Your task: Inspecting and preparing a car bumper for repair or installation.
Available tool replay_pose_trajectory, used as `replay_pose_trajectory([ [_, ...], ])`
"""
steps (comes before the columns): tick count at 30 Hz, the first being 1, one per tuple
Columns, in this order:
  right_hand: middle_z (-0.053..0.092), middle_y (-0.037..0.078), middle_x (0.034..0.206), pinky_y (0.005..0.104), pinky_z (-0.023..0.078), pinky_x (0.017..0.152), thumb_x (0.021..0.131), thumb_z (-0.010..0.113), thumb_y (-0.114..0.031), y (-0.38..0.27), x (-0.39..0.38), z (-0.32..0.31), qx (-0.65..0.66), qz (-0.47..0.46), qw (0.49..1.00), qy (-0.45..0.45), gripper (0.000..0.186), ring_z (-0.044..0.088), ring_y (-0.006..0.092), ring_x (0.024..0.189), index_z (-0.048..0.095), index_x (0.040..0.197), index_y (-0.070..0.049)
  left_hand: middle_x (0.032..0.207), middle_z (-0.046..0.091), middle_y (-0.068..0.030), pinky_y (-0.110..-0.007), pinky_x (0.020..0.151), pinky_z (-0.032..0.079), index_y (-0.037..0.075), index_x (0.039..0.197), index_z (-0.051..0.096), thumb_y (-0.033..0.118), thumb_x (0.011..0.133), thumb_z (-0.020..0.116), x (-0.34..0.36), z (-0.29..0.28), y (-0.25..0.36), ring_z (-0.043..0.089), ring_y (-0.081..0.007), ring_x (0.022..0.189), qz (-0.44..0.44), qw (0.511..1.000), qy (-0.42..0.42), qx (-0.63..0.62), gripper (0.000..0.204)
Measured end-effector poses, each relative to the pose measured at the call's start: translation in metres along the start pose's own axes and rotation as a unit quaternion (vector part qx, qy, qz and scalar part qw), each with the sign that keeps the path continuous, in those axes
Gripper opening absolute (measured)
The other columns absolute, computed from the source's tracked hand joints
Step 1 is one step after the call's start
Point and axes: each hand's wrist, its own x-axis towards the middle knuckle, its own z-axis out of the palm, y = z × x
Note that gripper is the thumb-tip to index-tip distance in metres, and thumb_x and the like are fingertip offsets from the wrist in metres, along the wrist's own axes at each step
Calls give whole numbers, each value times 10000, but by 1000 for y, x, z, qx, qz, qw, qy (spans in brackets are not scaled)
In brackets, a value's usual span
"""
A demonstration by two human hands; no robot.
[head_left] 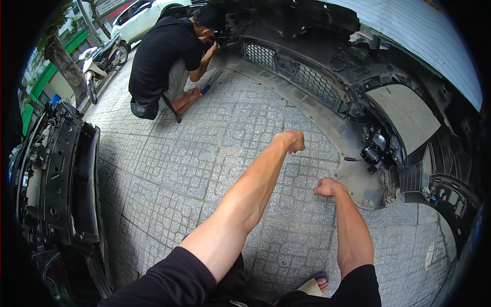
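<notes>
Black plastic bumper (327, 110) is lying inner-face-up just beyond both curled, empty fists, left hand (292, 140) and right hand (327, 188), and reaching carelessly is risking snagging the loose wiring (354, 159) by its lamp housing.

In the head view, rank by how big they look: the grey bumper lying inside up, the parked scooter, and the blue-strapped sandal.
1. Grey bumper, by far the largest.
2. Scooter, though distance shrinks it.
3. Sandal, only partly visible.
</notes>
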Motion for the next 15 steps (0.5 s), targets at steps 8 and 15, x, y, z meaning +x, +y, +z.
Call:
replay_pose_trajectory([
  [8,582,135,1354,391,447,1037,791,670,-432,3,2,0,-5,-8,1000,4,587,555,288,1246,641,1264,-86,947,733,-98,-380,728,568,12,988,709,199,872,542,-2,-2,2,715,-215,809,9,1000,-9,1,276],
  [15,582,137,1353,396,449,1033,790,666,-430,4,6,1,-9,-8,1000,-4,587,555,292,1246,639,1266,-87,964,734,-92,-376,729,569,18,991,710,197,875,546,-3,-1,1,717,-209,808,9,1000,1,7,269],
])
